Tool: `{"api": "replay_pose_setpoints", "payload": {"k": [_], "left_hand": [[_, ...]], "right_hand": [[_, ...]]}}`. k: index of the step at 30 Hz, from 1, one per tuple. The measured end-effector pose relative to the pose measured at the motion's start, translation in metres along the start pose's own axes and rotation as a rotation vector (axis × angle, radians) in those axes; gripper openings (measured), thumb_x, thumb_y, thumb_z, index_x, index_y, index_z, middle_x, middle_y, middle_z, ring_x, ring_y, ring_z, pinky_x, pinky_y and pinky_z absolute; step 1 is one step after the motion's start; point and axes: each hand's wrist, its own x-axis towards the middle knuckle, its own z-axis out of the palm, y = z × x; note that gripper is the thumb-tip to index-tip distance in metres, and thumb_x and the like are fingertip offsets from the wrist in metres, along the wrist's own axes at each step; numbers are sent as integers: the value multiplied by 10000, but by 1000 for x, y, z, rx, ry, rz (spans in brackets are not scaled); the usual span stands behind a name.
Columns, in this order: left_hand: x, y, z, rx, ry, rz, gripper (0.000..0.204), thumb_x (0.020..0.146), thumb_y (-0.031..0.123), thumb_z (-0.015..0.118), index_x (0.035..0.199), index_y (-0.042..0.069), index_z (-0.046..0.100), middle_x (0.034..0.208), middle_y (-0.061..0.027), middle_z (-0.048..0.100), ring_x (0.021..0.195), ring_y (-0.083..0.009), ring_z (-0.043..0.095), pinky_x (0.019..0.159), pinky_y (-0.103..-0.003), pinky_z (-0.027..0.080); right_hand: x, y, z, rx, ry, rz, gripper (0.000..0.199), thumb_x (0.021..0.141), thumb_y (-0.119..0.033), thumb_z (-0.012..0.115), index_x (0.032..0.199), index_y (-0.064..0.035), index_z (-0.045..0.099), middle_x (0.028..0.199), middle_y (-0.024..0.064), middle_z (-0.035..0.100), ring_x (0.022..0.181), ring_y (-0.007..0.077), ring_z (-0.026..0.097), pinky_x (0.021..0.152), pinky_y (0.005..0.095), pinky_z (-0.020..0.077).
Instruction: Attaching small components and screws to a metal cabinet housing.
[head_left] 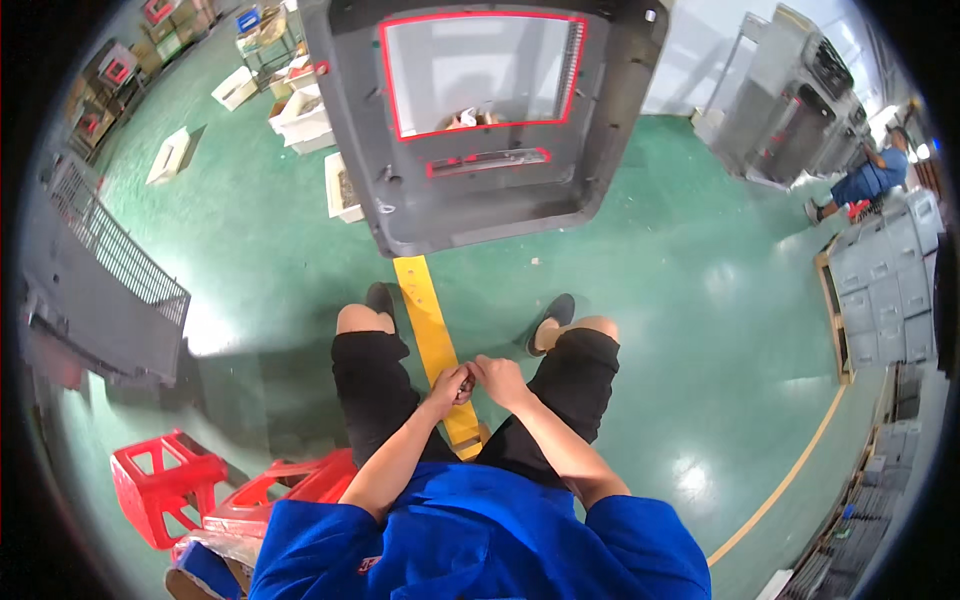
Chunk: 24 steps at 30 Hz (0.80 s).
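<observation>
Seated person, viewed from above, knees apart over a green floor [640, 300]. Both hands meet between the knees, just above a yellow floor stripe [432, 330].

Left hand [447, 387]: fingers curled in a narrow grip around a small dark object [465, 389]. The object is mostly hidden by the fingers; its kind cannot be told.

Right hand [500, 380]: touching the left hand, fingertips pinched narrow on the same small dark object. Which hand bears it cannot be told.

Object location: between the two hands, over the lap, above the yellow stripe.

Directly ahead of the feet stands a large grey moulded panel [480, 200] with a red-edged rectangular opening [480, 75] and a smaller red-edged slot [487, 160] below it. It is well apart from the hands.

To the person's left: a red plastic stool [165, 480] beside the thigh, and a grey wire-fronted frame [100, 280] further out. White boxes [300, 115] lie on the floor beyond.

To the right: stacked grey panels [885, 285] on a pallet, more grey housings [790, 95] behind, and another person in blue [875, 175] crouched in the distance.
</observation>
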Motion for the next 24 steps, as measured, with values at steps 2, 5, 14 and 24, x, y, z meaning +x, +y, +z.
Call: {"api": "replay_pose_setpoints", "payload": {"k": [2, 5, 14, 24], "left_hand": [[1, -1, 3, 77, 34, 6, 284, 958, 257, 426, 736, 83, 454, 602, 1, 412, 425, -78, 325, 382, -226, 212], [4, -1, 9, 69, 61, -24, 300, 955, 263, 427, 714, 86, 442, 587, -2, 401, 416, -82, 326, 379, -230, 217], [6, -2, 6, 39, 71, -45, 284, 966, 275, 417, 764, 81, 462, 612, -9, 410, 425, -91, 353, 376, -222, 230], [-6, 5, -6, -80, 61, -28, 239, 960, 255, 433, 809, 76, 482, 620, -9, 418, 437, -86, 359, 370, -212, 241]], "right_hand": [[-2, 5, 1, -31, 20, -21, 272, 892, -246, 547, 722, -35, 525, 597, 177, 572, 587, 376, 591, 512, 450, 461], [-3, 9, 0, -85, 6, -12, 273, 884, -264, 551, 729, -39, 555, 604, 163, 591, 576, 354, 604, 514, 441, 475], [-1, 4, -7, -98, -31, 31, 325, 878, -296, 555, 667, -50, 572, 586, 164, 588, 574, 348, 609, 514, 438, 480], [1, -12, 2, -30, 9, 5, 220, 867, -211, 547, 759, -23, 511, 621, 179, 585, 600, 365, 604, 515, 455, 468]]}}
